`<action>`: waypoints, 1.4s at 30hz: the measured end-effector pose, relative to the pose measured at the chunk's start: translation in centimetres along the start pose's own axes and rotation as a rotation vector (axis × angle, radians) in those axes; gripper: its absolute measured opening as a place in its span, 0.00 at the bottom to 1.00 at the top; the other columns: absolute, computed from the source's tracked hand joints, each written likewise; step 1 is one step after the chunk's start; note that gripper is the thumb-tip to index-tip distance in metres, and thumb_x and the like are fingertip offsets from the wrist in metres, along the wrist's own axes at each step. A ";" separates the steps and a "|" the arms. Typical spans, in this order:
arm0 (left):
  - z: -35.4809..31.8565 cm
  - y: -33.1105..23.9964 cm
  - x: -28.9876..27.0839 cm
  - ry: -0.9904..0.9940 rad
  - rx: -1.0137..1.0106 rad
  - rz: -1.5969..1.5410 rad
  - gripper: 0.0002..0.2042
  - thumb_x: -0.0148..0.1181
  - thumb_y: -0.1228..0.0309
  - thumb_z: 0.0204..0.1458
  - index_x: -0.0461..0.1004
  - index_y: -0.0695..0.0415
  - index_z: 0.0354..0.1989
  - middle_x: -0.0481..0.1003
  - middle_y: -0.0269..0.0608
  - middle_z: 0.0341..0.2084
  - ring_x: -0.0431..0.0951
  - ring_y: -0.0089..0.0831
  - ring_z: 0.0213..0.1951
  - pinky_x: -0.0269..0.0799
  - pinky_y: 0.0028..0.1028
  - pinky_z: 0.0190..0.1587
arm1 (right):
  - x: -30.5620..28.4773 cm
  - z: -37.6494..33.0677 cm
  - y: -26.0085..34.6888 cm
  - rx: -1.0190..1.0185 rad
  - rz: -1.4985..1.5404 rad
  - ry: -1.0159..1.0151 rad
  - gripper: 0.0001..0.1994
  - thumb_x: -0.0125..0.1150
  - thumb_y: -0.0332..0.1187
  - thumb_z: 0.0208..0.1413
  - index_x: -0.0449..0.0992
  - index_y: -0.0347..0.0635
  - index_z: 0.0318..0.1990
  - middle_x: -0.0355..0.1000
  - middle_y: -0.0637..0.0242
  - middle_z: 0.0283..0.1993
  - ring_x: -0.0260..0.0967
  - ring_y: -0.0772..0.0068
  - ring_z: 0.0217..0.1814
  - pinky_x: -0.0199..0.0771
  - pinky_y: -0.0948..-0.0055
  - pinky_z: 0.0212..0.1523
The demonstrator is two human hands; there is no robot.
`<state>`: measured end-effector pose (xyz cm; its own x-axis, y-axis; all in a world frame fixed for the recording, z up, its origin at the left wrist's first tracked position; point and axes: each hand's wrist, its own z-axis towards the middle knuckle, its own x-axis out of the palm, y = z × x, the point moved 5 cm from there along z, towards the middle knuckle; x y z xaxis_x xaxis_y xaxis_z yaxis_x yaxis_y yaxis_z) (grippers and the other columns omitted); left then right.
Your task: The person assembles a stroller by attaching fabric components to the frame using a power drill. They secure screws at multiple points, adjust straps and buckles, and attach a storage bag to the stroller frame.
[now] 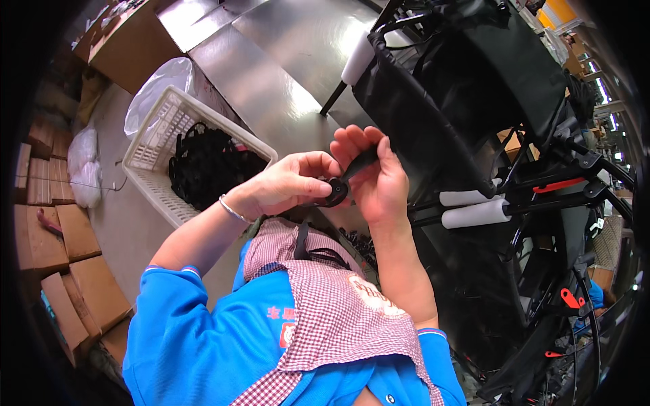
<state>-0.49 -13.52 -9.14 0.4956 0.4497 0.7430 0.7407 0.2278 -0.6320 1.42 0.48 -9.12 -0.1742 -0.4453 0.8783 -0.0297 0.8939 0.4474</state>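
Note:
In front of my chest, my left hand point(288, 181) pinches a small round black buckle point(335, 193) between thumb and fingers. A short black webbing strap point(361, 162) runs from the buckle up into my right hand point(383, 191). There, the thumb presses the strap against the curled fingers. The two hands are close together, with the buckle between them. Part of the buckle is hidden behind my left fingertips.
At the left stands a white plastic basket point(150, 150) holding black straps point(206, 166). Black fabric-covered folding frames point(467, 101) with white foam sleeves point(476, 214) crowd the right. Shiny metal sheeting point(264, 68) lies ahead, and cardboard boxes point(98, 287) are stacked far left.

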 end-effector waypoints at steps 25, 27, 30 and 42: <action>4.3 -4.0 -0.8 0.354 -0.411 0.902 0.15 0.68 0.62 0.51 0.75 0.62 0.37 0.70 0.28 0.20 0.68 0.16 0.21 0.63 0.20 0.22 | -2.0 -9.2 5.8 0.154 -0.501 -0.049 0.11 0.52 0.33 0.65 0.66 0.44 0.28 0.56 0.81 0.20 0.45 0.91 0.18 0.43 0.84 0.17; 4.3 -4.3 -1.4 0.367 -0.409 0.895 0.13 0.65 0.64 0.54 0.76 0.62 0.28 0.67 0.26 0.14 0.66 0.15 0.18 0.61 0.20 0.20 | -2.2 -11.6 7.4 0.038 -0.506 -0.077 0.11 0.51 0.30 0.64 0.64 0.45 0.27 0.53 0.82 0.20 0.43 0.92 0.18 0.40 0.84 0.17; 5.6 -7.5 -2.1 0.246 -0.447 1.148 0.08 0.63 0.71 0.55 0.76 0.61 0.27 0.67 0.25 0.15 0.65 0.14 0.19 0.61 0.19 0.21 | -3.6 -16.9 10.5 -0.167 -0.444 -0.324 0.10 0.54 0.30 0.63 0.67 0.44 0.28 0.54 0.81 0.19 0.44 0.90 0.16 0.42 0.84 0.16; 14.0 -12.7 6.5 0.214 -0.006 1.529 0.02 0.61 0.80 0.47 0.75 0.66 0.28 0.71 0.30 0.18 0.66 0.16 0.21 0.63 0.20 0.24 | -1.3 -35.7 23.8 -1.043 -1.516 -1.288 0.10 0.70 0.25 0.48 0.71 0.38 0.27 0.65 0.75 0.23 0.62 0.85 0.22 0.64 0.82 0.24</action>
<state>-13.02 -1.38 0.65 0.8106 0.1146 -0.5743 -0.5162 -0.3233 -0.7931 36.04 20.48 6.42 -0.8912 0.0882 -0.4450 -0.4270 -0.4947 0.7570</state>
